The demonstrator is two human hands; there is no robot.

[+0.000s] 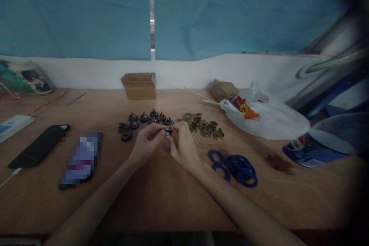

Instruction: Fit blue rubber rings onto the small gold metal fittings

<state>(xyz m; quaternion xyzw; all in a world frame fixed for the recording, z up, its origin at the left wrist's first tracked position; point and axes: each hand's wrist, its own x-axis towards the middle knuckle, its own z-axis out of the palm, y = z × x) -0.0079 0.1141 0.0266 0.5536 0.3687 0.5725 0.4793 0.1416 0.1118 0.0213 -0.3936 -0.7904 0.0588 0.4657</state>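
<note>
My left hand (pixel 147 140) and my right hand (pixel 184 144) meet over the middle of the table. Their fingertips pinch one small brass fitting (pixel 167 132) with a blue ring around it. Behind and left of them stand several brass fittings with blue rings (pixel 133 124) on their bases. Just past my right hand is a group of brass fittings without blue rings (pixel 206 132). Several loose blue rings (pixel 240 165) lie right of my right forearm, some piled on each other. The exact fit of the held ring is partly hidden by my fingers.
A small open cardboard box (pixel 141 88) stands at the back. On the right are a white plastic bag (pixel 276 121), a crumpled brown package (pixel 224 90) and a blue tub (pixel 314 152). On the left lie a black phone (pixel 40 146) with a cable and a second, blurred-out device (pixel 80 161).
</note>
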